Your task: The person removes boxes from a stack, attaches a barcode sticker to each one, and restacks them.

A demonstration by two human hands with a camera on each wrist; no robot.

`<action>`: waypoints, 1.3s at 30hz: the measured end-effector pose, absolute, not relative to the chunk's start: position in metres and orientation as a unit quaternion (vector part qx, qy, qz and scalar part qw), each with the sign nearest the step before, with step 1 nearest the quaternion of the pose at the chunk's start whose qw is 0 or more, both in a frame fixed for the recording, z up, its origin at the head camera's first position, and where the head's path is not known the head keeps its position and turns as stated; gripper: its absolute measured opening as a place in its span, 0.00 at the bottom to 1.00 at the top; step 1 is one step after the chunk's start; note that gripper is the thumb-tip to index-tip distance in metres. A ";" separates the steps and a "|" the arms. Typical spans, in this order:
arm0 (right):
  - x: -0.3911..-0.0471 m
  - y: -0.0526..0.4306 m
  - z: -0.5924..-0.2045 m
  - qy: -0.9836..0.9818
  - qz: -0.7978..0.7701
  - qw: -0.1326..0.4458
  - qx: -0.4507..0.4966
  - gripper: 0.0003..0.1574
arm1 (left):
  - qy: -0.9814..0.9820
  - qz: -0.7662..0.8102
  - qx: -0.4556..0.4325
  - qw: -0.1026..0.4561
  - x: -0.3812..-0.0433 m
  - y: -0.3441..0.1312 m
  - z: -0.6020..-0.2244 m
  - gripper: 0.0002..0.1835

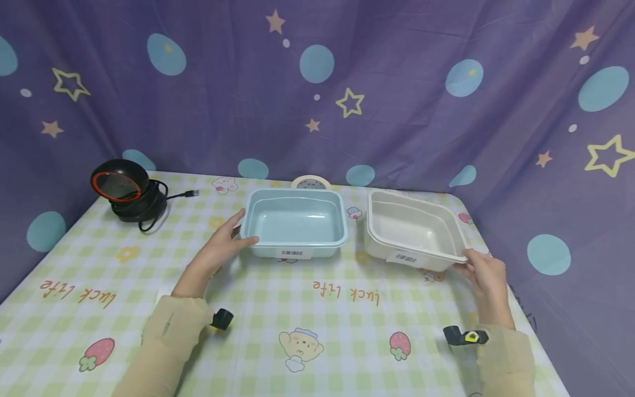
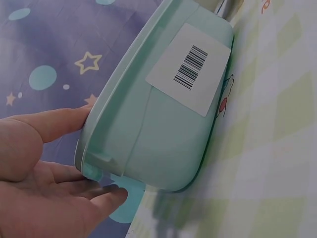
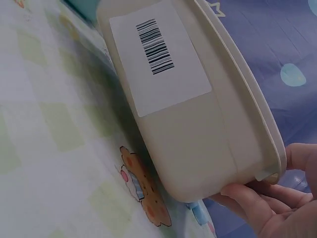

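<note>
A pale blue plastic tub (image 1: pixel 263 251) stands in the middle of the table, a barcode label (image 2: pixel 190 67) on its near wall. My left hand (image 1: pixel 223 241) grips the rim at its left end, thumb over the edge and fingers beneath. To the right, an off-white tub (image 1: pixel 379 249) sits at an angle, and it carries a barcode label (image 3: pixel 161 59) too. My right hand (image 1: pixel 486 274) pinches its near right corner between thumb and fingers. Both tubs show bare insides in the head view.
A black device (image 1: pixel 136 193) with an orange-ringed round head and a USB cable (image 1: pixel 184 194) stands at the back left. Behind the blue tub peeks a cream round dial (image 1: pixel 311 182), partly hidden. A purple curtain (image 1: pixel 397 138) borders the table's back and sides.
</note>
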State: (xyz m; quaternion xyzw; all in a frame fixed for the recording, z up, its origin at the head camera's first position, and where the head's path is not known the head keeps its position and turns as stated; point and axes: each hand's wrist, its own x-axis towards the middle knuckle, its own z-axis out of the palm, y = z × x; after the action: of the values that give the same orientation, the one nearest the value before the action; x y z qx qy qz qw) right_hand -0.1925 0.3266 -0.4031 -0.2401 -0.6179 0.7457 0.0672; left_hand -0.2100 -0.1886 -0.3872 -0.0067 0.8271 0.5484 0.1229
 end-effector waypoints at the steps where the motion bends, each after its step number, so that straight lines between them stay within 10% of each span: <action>1: -0.193 0.326 -0.402 -0.618 0.744 0.072 -0.244 0.14 | 0.825 0.551 -0.005 0.124 -0.210 -0.189 -0.388 0.47; 6: -0.195 0.321 -0.394 -0.631 0.728 0.088 -0.251 0.02 | 0.811 0.571 0.008 0.126 -0.211 -0.190 -0.391 0.47; 10: -0.198 0.317 -0.387 -0.653 0.709 0.097 -0.248 0.22 | 0.802 0.584 0.015 0.129 -0.211 -0.191 -0.393 0.47; 15: -0.202 0.312 -0.374 -0.631 0.729 0.118 -0.240 0.06 | 0.796 0.590 0.016 0.131 -0.212 -0.191 -0.394 0.47; 39: -0.210 0.264 -0.341 -0.612 0.761 0.124 -0.174 0.15 | 0.810 0.574 0.063 0.106 -0.207 -0.154 -0.401 0.48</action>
State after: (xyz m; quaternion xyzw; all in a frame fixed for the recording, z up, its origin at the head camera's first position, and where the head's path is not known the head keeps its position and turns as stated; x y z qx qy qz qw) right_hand -0.2101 0.2638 -0.3412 -0.1735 -0.6123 0.7613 0.1240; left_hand -0.2067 -0.1542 -0.4009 0.0629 0.8099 0.5735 0.1057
